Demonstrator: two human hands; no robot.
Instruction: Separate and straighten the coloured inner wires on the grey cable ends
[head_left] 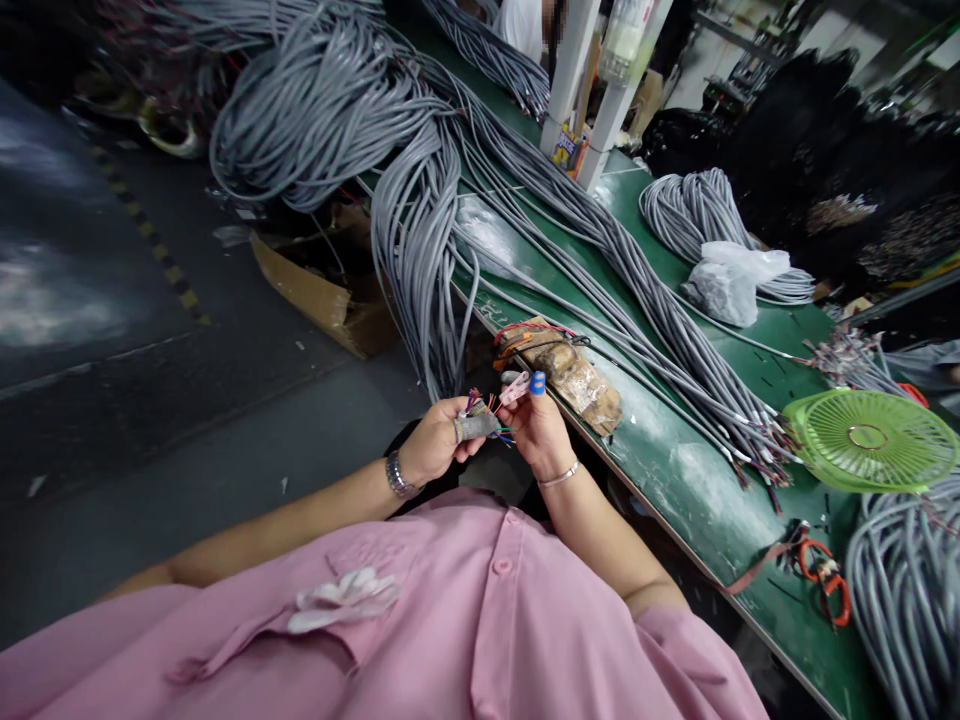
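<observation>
My left hand (439, 438) is closed around the end of a grey cable (477, 426), whose coloured wires (487, 405) fan out from the stripped tip. My right hand (534, 425) pinches those wires, with a blue cap on one fingertip (538, 382) and a pale pink piece (514, 388) beside it. Both hands hover just off the near edge of the green workbench (675, 470), above my lap. A metal watch is on the left wrist and a thin bangle on the right.
Long bundles of grey cable (420, 200) drape over the bench and hang to the floor. A taped brown block (574, 375) with red wires sits at the bench edge. A green fan (870, 438), plastic bags (731, 280) and a cardboard box (322, 290) lie around.
</observation>
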